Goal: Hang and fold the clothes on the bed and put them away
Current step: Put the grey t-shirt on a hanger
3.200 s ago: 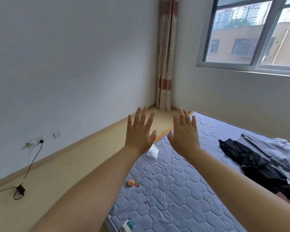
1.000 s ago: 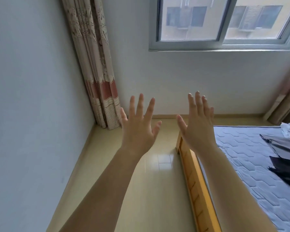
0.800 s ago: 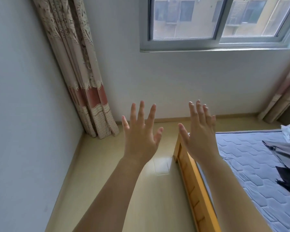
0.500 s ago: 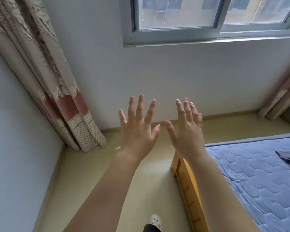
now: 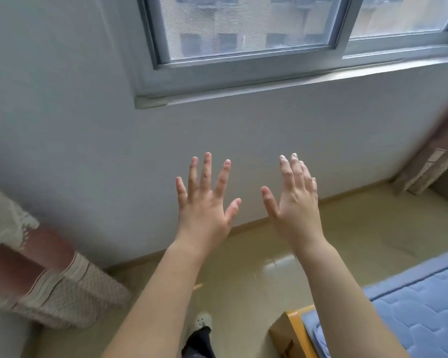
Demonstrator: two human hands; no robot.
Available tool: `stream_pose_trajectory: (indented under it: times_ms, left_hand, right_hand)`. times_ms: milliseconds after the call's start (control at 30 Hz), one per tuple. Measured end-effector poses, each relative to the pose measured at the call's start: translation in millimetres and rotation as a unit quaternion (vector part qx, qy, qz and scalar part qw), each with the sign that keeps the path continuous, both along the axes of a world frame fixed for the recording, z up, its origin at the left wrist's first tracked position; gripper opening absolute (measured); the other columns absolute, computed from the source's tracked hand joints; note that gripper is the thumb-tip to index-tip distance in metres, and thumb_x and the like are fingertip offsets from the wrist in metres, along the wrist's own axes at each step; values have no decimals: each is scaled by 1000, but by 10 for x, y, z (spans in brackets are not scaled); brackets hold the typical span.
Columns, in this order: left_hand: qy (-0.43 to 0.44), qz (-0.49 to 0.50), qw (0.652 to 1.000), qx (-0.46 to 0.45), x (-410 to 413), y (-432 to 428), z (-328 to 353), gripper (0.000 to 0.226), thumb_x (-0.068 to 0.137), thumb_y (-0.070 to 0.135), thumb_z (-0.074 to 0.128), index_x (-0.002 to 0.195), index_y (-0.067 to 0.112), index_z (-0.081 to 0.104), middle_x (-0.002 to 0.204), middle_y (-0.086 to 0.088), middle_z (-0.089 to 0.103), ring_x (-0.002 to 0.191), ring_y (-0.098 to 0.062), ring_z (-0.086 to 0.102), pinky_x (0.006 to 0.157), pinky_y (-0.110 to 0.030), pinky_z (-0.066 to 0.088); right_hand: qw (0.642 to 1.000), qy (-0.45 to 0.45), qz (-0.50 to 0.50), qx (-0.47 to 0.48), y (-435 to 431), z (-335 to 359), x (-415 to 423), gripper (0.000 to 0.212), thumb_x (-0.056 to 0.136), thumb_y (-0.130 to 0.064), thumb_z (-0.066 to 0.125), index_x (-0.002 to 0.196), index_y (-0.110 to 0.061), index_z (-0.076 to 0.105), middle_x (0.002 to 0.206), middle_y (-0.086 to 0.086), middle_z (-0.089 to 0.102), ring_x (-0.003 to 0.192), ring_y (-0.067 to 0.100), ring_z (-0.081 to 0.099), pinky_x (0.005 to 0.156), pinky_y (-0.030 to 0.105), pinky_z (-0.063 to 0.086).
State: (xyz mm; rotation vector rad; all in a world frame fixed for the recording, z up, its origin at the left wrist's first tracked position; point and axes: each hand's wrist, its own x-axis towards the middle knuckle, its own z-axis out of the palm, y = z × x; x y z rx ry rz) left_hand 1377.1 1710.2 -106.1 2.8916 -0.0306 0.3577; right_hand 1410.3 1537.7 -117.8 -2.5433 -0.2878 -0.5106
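Head view: both arms reach forward over the floor toward the wall below the window. The left hand is raised with its fingers spread, holding nothing. The right hand is raised beside it without touching it, its fingers straight and close together. The bed shows one corner at lower right, under the right forearm.

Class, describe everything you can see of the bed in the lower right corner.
Only one corner shows. A pale blue quilted mattress, stitched in hexagons, lies flat on a light yellow wooden frame, whose squared corner stands on the glossy beige floor. No clothes lie on the visible part. The person's right forearm crosses in front of it; whether they touch cannot be told.
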Motion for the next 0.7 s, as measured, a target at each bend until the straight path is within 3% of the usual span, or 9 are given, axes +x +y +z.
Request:
stream_pose_trajectory:
  times_ms: [300,533,700]
  left_hand:
    - [3,-163,986,-29,2683,-219,235,72,96,51,37,150,36,-9,158,3,-23,143,-18,-27,113,-48,-14]
    - [33,-278,960,-21,4145,-1386,15,73,96,52,38,148,38,-11,157,2,-23,144,-19,-25,115,-47,-9]
    - [37,-339,940,-7,5210,-2665,-154,73,95,53,38,148,38,-11,157,2,-24,144,-19,-25,116,-47,-8]
  right_hand:
    - [989,28,-145,-16,-268,109,2189,75,88,-58,18,152,-19,15,160,8,10,147,22,5,117,45,6]
    - [967,47,-250,2,-1296,-98,3267,75,87,-58,17,151,-19,16,160,7,10,147,22,5,117,45,6]
    - [951,63,-303,3,-2470,-280,4121,76,87,-58,17,152,-18,16,160,8,8,147,23,5,117,45,5]
